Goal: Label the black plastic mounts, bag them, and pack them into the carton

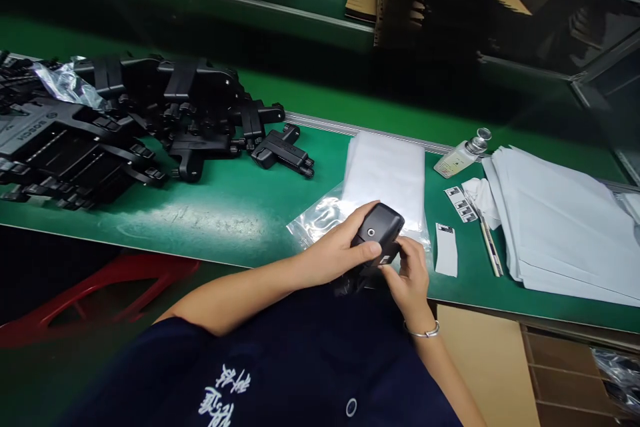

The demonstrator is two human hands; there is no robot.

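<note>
My left hand [345, 250] is wrapped round a black plastic device [383, 223] held close to my body above the bench edge. A round metal socket shows on its end, and its lower part is hidden or lost against my dark shirt. My right hand [411, 275] is closed at the device's right side, thumb and fingertips against it beside a small white label [385, 259]. Just beyond my hands lies a stack of clear plastic bags [387, 170]. To the right are a strip of white label backing [447, 253] and a printed label sheet [461, 205].
Black plastic brackets [200, 147] are heaped on the left of the green bench [220, 233], one lone bracket [284, 152] beside them. A pump bottle [463, 155], a pen-like tool [491, 247] and white sheets [565, 220] lie right. A red stool [100, 287] stands below left.
</note>
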